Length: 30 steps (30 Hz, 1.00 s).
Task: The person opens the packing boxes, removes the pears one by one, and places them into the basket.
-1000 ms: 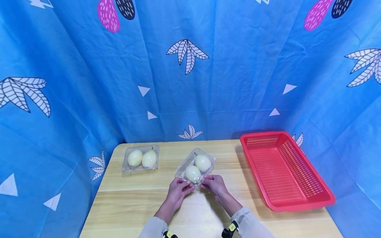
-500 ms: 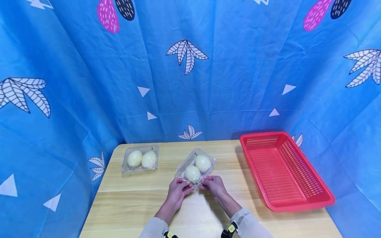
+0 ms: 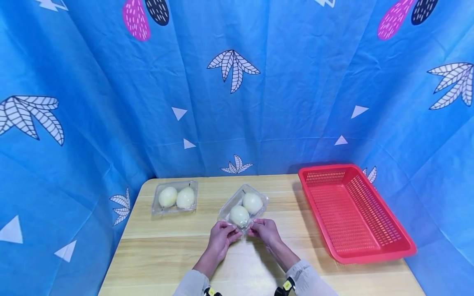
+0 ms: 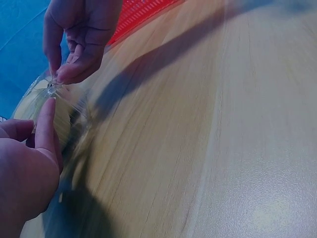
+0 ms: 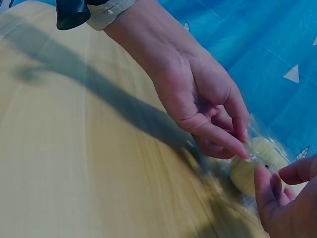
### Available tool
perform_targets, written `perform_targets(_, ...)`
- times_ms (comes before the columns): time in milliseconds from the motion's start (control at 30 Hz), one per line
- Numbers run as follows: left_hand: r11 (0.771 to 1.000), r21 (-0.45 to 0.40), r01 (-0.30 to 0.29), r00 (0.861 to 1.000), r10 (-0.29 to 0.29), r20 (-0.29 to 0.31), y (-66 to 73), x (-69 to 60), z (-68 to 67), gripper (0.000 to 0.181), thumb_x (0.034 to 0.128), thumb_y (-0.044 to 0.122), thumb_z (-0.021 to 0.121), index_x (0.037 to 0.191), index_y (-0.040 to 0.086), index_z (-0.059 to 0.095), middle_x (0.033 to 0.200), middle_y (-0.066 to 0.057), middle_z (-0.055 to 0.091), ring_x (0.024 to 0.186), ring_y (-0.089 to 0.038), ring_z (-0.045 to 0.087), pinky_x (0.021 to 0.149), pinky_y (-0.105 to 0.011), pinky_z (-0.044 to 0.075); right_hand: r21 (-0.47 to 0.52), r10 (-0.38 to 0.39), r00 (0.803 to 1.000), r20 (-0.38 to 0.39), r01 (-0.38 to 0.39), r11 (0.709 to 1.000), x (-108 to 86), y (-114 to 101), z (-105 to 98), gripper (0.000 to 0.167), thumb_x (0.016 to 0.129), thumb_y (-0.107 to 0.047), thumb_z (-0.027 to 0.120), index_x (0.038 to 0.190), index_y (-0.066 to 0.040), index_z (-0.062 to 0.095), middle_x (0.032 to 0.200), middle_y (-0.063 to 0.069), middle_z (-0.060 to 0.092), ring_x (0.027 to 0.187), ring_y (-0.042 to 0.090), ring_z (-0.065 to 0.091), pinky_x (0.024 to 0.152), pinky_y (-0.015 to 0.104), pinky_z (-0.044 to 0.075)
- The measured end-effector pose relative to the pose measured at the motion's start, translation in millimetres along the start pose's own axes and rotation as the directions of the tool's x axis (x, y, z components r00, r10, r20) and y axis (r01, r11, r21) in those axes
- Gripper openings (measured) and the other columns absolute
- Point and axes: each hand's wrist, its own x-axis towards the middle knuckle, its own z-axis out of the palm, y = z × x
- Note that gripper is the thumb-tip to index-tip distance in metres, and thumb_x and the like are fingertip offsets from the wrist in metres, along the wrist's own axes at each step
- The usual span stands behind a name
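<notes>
I log: one tray (image 3: 232, 203), clear glossy plastic, rectangular; contents, two pale rounded fruits (image 3: 239, 216). Location: worktop (image 3: 166, 250), wood-grained, between a second clear tray (image 3: 156, 198) and a red perforated plastic basket (image 3: 321, 220). Left hand (image 3: 221, 238), right hand (image 3: 266, 231): fingers of each drawn together, pinching crinkled transparent film (image 4: 51, 89) at the near end. Long axis: oblique, near left to far right.

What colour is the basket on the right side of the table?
Red; the basket shows best in the head view.
</notes>
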Motion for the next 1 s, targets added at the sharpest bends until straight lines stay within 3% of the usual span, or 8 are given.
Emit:
perform_targets(300, 1.0, 0.014, 0.011, 1.0, -0.011, -0.012, 2.1, -0.9, 3.8, 0.022, 0.0963, -0.006, 0.059, 0.109, -0.001, 0.042, 0.095, -0.011, 0.059, 0.086, -0.018, 0.068, 0.088, -0.036, 0.064, 0.127, 0.017, 1.0, -0.02, -0.014, 0.992, -1.8, 5.1, -1.2, 0.033, 0.095, 0.002, 0.066, 0.122, 0.018, 0.057, 0.089, 0.009, 0.074, 0.072, 0.011, 0.073, 0.077, 0.027, 0.064)
perform_targets(533, 1.0, 0.013, 0.017, 1.0, -0.017, -0.009, 2.2, -0.1, 4.4, 0.023, 0.0966, -0.006, 0.059, 0.111, -0.002, 0.041, 0.095, -0.011, 0.059, 0.085, -0.018, 0.069, 0.089, -0.036, 0.064, 0.228, 0.035, 0.999, -0.021, -0.029, 0.973, 0.5, 7.6, -0.3, 0.025, 0.093, 0.005, 0.067, 0.115, 0.014, 0.06, 0.084, 0.004, 0.072, 0.07, 0.008, 0.071, 0.072, 0.021, 0.062)
perform_targets(767, 1.0, 0.02, 0.012, 1.0, -0.012, -0.023, 1.4, 1.6, 4.2, 0.022, 0.0969, -0.005, 0.058, 0.108, 0.0, 0.04, 0.095, -0.011, 0.06, 0.084, -0.018, 0.07, 0.088, -0.036, 0.064, 0.224, 0.027, 1.0, -0.016, -0.023, 0.974, 1.8, 8.3, -0.3, 0.023, 0.094, 0.005, 0.065, 0.115, 0.014, 0.06, 0.085, 0.004, 0.071, 0.071, 0.008, 0.071, 0.073, 0.021, 0.062)
perform_targets(1000, 1.0, 0.005, 0.007, 0.999, -0.007, -0.035, -0.6, 2.0, 3.9, 0.021, 0.0964, -0.006, 0.058, 0.106, 0.001, 0.041, 0.092, -0.011, 0.061, 0.082, -0.018, 0.071, 0.087, -0.036, 0.064, 0.131, -0.031, 1.0, 0.003, 0.03, 0.991, 0.5, 7.7, 0.3, 0.024, 0.094, 0.006, 0.062, 0.115, 0.017, 0.059, 0.09, 0.007, 0.069, 0.074, 0.011, 0.07, 0.075, 0.022, 0.063)
